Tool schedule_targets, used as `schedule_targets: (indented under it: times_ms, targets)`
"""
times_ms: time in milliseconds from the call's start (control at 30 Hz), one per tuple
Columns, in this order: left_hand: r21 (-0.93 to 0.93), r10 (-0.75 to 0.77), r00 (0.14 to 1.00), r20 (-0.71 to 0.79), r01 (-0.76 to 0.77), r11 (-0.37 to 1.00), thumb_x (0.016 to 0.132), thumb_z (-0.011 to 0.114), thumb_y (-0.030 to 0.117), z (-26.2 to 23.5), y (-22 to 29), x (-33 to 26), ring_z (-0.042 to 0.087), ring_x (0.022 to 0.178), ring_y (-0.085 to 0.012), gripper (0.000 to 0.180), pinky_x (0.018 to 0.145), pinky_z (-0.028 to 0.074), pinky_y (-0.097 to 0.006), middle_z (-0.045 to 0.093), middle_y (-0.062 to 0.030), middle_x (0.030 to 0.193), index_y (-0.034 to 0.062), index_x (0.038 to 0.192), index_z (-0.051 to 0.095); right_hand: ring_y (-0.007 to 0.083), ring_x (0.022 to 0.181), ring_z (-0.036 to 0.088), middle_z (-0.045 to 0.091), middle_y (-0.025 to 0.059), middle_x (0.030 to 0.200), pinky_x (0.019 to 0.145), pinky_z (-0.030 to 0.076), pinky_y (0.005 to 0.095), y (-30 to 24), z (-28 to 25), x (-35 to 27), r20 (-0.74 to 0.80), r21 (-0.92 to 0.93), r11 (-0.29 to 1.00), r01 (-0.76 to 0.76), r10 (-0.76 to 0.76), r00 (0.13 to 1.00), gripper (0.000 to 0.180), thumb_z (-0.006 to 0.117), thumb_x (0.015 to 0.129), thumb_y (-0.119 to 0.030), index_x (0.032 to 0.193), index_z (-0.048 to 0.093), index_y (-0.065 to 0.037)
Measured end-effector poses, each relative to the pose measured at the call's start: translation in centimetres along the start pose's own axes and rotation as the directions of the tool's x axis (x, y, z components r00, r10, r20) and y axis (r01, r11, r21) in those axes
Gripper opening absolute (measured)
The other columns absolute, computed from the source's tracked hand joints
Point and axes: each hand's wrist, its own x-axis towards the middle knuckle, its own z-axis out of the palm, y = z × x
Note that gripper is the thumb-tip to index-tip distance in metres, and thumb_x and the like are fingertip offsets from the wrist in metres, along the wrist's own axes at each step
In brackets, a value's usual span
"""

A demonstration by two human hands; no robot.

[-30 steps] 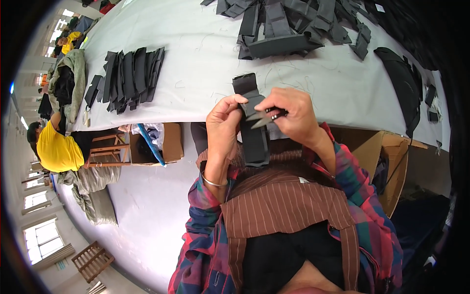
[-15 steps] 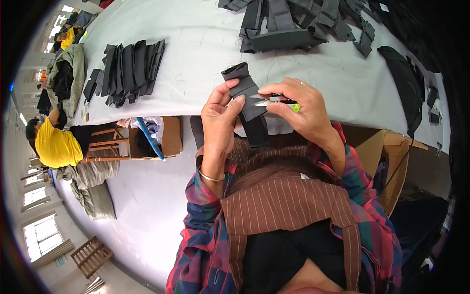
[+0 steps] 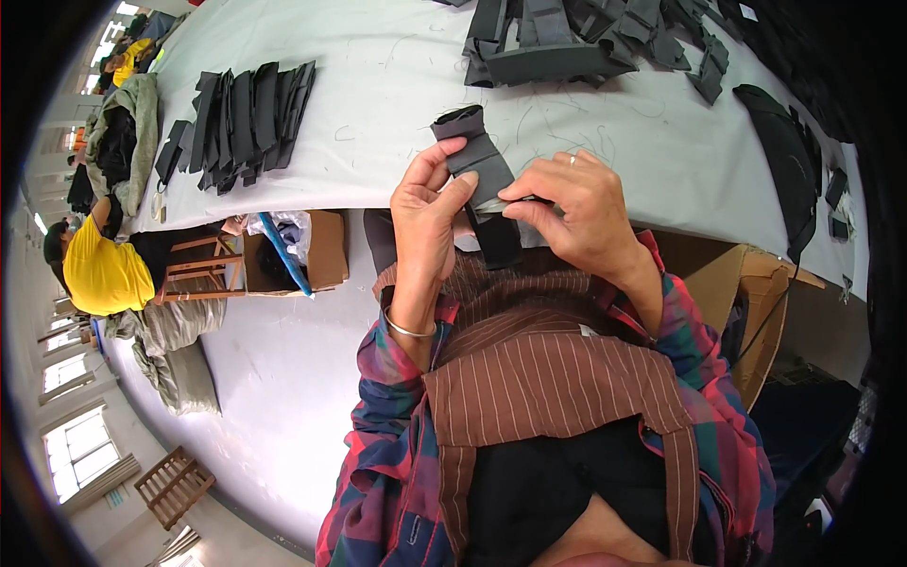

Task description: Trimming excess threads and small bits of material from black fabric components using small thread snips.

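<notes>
A dark grey fabric strip [image 3: 480,161], its top end folded into a loop, is pinched between the thumb and fingers of my left hand [image 3: 427,213]. A black lower part of the strip [image 3: 496,241] hangs past the table's front edge. My right hand [image 3: 581,208] is closed around small thread snips; their pale blades [image 3: 490,205] touch or lie right against the right lower edge of the grey fabric. The snips' handles are mostly covered by my fingers. Both hands are held over the near edge of the white table.
A row of dark fabric strips [image 3: 248,123] lies at the left of the white table [image 3: 378,104]. A larger pile of strips [image 3: 567,57] is at the back, with loose threads around. A black curved piece [image 3: 779,165] lies right. Cardboard boxes [image 3: 329,250] stand below; a person in yellow [image 3: 104,269] is far left.
My right fingers have closed further over the snips, and the blades have moved lower along the fabric edge. The strip has tilted slightly. The whole view has shifted a little.
</notes>
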Motion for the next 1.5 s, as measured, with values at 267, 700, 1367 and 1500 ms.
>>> schedule_targets:
  times_ms: [267, 700, 1367, 1500]
  targets:
    - [0.035, 0.016, 1.000, -0.009, -0.015, 0.999, 0.084, 0.059, -0.006, -0.2, -0.2, 0.0, 0.061, 0.079, -0.0074, 0.036, 0.053, 0.053, -0.019, 0.064, -0.0093, 0.107, -0.0035, 0.119, 0.054, 0.0220, 0.066, 0.057, 0.063, 0.0000, 0.073, 0.061, 0.039, 0.0346, -0.1, 0.2, -0.3, -0.028, -0.025, 0.999, -0.022, 0.021, 0.999, 0.017, 0.073, 0.076, -0.026, 0.083, 0.065, -0.013]
    - [0.059, 0.021, 1.000, -0.006, -0.020, 0.998, 0.084, 0.058, -0.006, 0.0, -0.1, -0.3, 0.060, 0.078, -0.0059, 0.038, 0.051, 0.048, -0.016, 0.063, -0.0112, 0.110, -0.0039, 0.122, 0.052, 0.0229, 0.064, 0.057, 0.063, 0.0018, 0.072, 0.061, 0.040, 0.0344, -0.2, 0.6, -0.2, -0.035, 0.058, 0.993, -0.105, 0.107, 0.994, 0.015, 0.072, 0.077, -0.023, 0.083, 0.064, -0.012]
    - [0.189, 0.076, 0.990, 0.119, -0.098, 0.977, 0.085, 0.056, -0.010, 0.2, -0.3, -0.5, 0.057, 0.095, -0.0072, 0.039, 0.073, 0.047, -0.019, 0.059, -0.0067, 0.116, -0.0020, 0.122, 0.055, 0.0247, 0.062, 0.057, 0.063, 0.0037, 0.071, 0.059, 0.043, 0.0358, 0.7, 1.1, 1.1, -0.121, 0.027, 0.993, -0.116, 0.119, 0.986, 0.013, 0.071, 0.078, -0.022, 0.081, 0.064, -0.011]
    - [0.155, 0.017, 0.998, 0.061, -0.026, 0.988, 0.085, 0.057, -0.007, -0.3, -0.2, -0.6, 0.052, 0.081, -0.0033, 0.028, 0.065, 0.041, -0.017, 0.061, -0.0016, 0.100, -0.0007, 0.113, 0.061, 0.0232, 0.065, 0.060, 0.066, 0.0042, 0.075, 0.060, 0.045, 0.0332, 1.0, 0.6, 0.6, -0.133, 0.200, 0.946, -0.254, 0.283, 0.950, 0.013, 0.071, 0.080, -0.021, 0.087, 0.067, -0.011]
